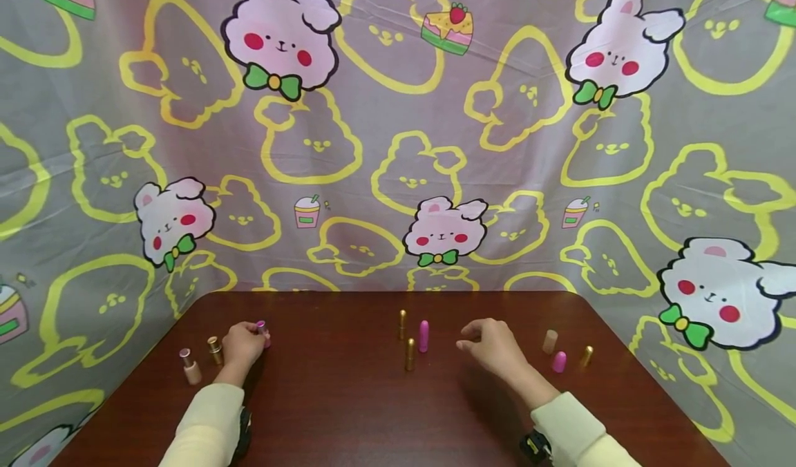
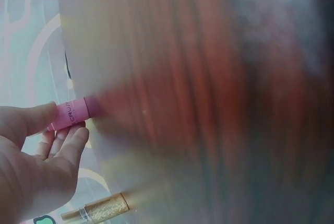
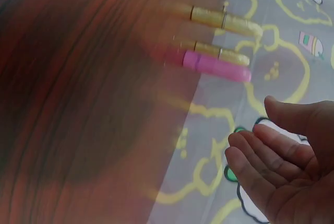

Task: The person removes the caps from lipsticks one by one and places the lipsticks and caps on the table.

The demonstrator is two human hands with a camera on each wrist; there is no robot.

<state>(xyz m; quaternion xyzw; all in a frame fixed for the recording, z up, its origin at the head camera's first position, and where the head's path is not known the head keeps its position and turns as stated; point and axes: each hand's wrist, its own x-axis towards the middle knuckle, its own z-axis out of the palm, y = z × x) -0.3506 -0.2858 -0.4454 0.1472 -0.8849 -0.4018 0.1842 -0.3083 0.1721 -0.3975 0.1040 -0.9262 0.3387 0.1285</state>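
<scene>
At the left of the table, my left hand (image 1: 242, 344) pinches a pink lipstick tube (image 1: 263, 334) that stands upright. In the left wrist view, thumb and fingers are at the end of this lettered tube (image 2: 72, 114). Beside that hand stand a gold lipstick tube (image 1: 215, 350) and a beige one with a pinkish metallic top (image 1: 191, 367). My right hand (image 1: 494, 346) hovers with fingers loosely bent and holds nothing. Nearest to it is a closed pink lipstick (image 1: 423, 336), standing by two gold lipsticks, one behind (image 1: 402, 325) and one in front (image 1: 410, 354).
On the right side of the table stand a beige cap (image 1: 550, 342), a pink cap (image 1: 560, 362) and a small gold cap (image 1: 587, 356). The dark wooden table (image 1: 348, 412) meets a patterned cloth (image 1: 373, 121) behind and at both sides.
</scene>
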